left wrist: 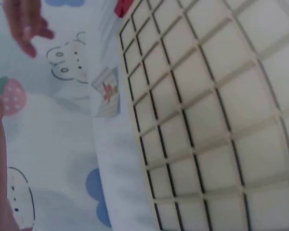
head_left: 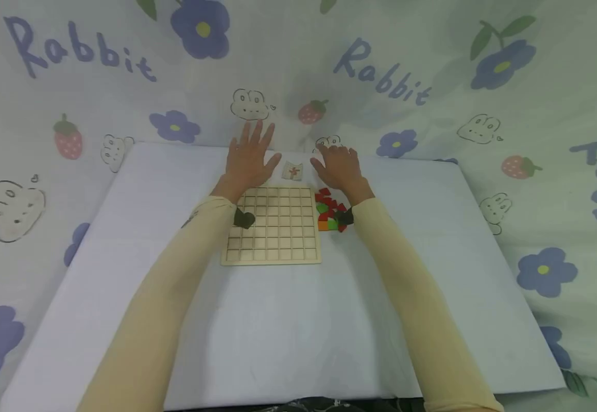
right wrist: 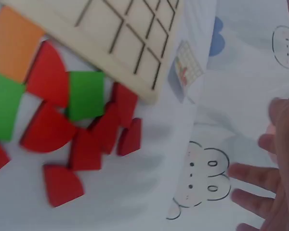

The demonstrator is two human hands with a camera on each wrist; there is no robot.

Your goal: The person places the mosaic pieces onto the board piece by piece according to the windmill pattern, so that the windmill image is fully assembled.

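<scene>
My left hand (head_left: 249, 157) is raised with its fingers spread, above the far left corner of a wooden grid board (head_left: 272, 257). Nothing is in it. Opposite it, my right hand (head_left: 340, 167) hovers beyond a pile of small coloured pieces, fingers loosely bent and holding nothing. The pile has several red pieces (right wrist: 49, 127) with curved edges, green squares (right wrist: 85, 95) and an orange square (right wrist: 14, 42). Between the two hands lies a small paper card (head_left: 292, 171) with a reddish figure on a grid; it looks creased in the right wrist view.
A white table (head_left: 277, 332) carries everything. Behind and beside it hangs a curtain (head_left: 288, 63) printed with rabbits, strawberries and blue flowers. Dark bands (head_left: 244, 218) circle the wrists. The pieces lie close along the board's right edge.
</scene>
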